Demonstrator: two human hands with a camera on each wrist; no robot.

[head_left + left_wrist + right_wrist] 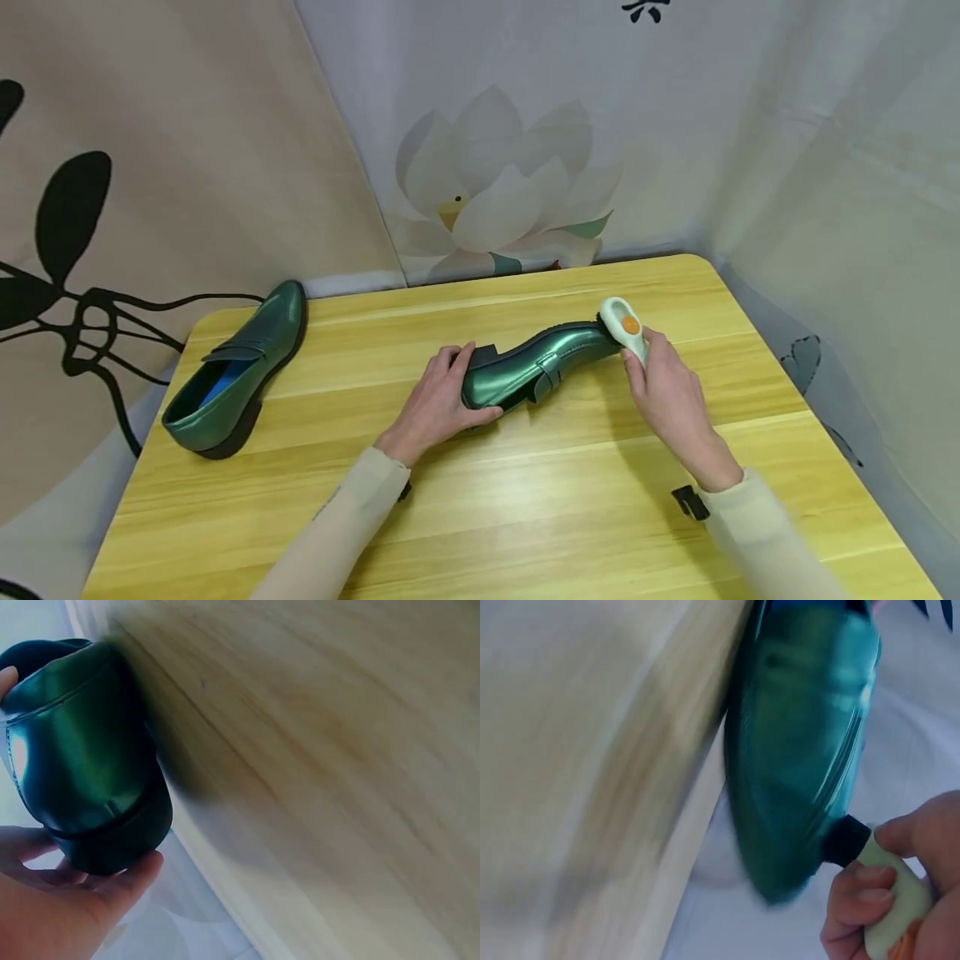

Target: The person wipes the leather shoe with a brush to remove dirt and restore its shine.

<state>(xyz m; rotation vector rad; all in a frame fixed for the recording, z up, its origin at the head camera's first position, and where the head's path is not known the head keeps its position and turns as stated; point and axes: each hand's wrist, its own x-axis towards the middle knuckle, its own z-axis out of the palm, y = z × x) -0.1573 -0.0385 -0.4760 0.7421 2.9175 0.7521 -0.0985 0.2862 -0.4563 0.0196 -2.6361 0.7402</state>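
A shiny green loafer (517, 371) lies tipped on its side over the table, its dark sole facing away from me. My left hand (438, 398) grips it by the heel; in the left wrist view fingers and thumb curl round the heel of the loafer (82, 761). My right hand (670, 400) holds a small white brush (617, 317) with an orange spot by its handle. At the toe, the brush's dark bristles (846, 840) touch the edge of the loafer (795, 765) in the right wrist view.
The matching green loafer (273, 333), with a blue insole, stands upright at the table's left edge. Light wood forms the tabletop (540, 517). Behind it and at both sides hangs printed cloth (660, 125) with a flower and dark leaves.
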